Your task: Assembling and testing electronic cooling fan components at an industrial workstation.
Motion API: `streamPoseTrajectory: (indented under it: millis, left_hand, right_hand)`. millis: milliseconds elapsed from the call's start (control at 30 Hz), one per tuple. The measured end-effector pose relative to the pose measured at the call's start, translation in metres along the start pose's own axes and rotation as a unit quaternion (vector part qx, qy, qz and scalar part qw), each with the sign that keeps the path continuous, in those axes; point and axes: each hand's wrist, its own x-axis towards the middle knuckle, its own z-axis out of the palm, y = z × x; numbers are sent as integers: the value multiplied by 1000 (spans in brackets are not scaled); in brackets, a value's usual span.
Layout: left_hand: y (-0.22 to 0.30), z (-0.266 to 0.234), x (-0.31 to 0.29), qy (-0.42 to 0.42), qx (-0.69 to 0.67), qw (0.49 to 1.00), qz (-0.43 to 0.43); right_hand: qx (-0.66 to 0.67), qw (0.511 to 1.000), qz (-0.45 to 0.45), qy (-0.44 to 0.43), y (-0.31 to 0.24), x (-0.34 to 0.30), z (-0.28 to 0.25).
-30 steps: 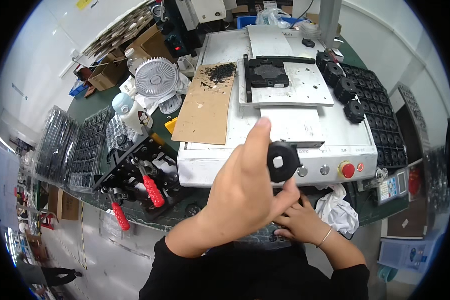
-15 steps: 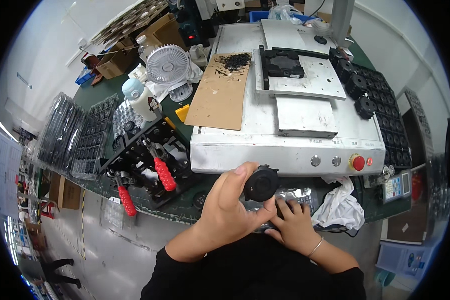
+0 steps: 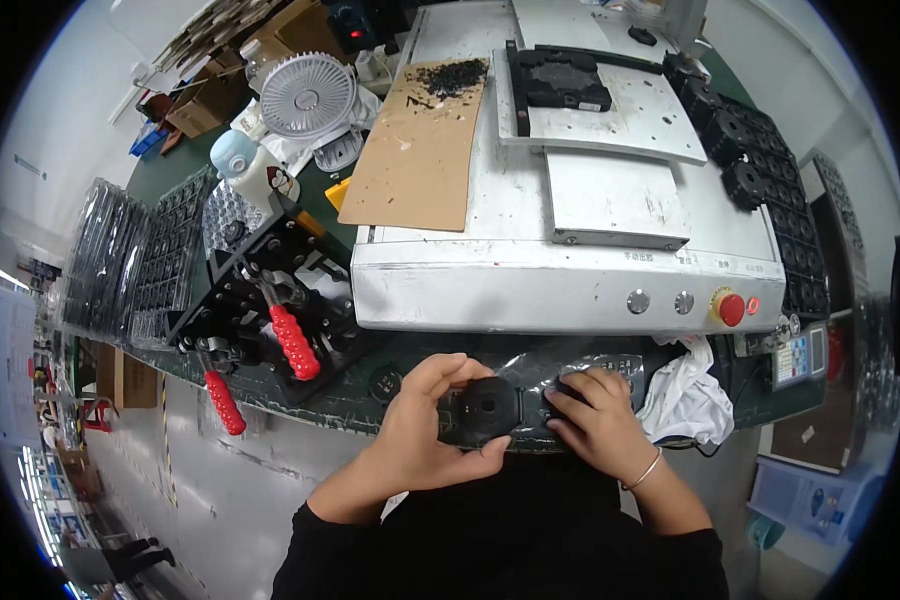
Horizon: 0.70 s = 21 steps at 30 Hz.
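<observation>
My left hand (image 3: pixel 422 432) grips a round black plastic part (image 3: pixel 488 407) by its edges, thumb below and fingers above. The part has a ring and a hole in its middle and is held low, just in front of the white machine. Beside it, my right hand (image 3: pixel 607 425) rests at the table's front edge over a clear plastic tray (image 3: pixel 622 368), fingers curled together. Something dark lies under its fingertips, too hidden to name. Another round black part (image 3: pixel 385 383) lies on the green table left of my left hand.
A black clamp fixture (image 3: pixel 288 290) with red handles stands at the left. The white machine (image 3: pixel 560 295) has buttons and a red knob (image 3: pixel 730 309). Cardboard (image 3: pixel 410 170) bears black scraps. A white cloth (image 3: pixel 688 400), a fan (image 3: pixel 308 97) and trays of black parts (image 3: pixel 185 235) stand around.
My left hand has lowered the round black part toward the table and turned it face up. My right hand has shifted slightly right and its fingers have curled in. The whole view has tilted down.
</observation>
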Motion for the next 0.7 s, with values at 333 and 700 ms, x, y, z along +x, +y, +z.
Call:
streamPoseTrajectory:
  millis: [333, 700]
  left_hand:
    - [-53, 45, -46, -81, -109, 978, -157]
    - [-52, 46, -54, -78, -3, 991, -110]
  right_hand:
    - [75, 996, -1, 43, -1, -1, 23]
    - [153, 988, 21, -25, -9, -7, -10]
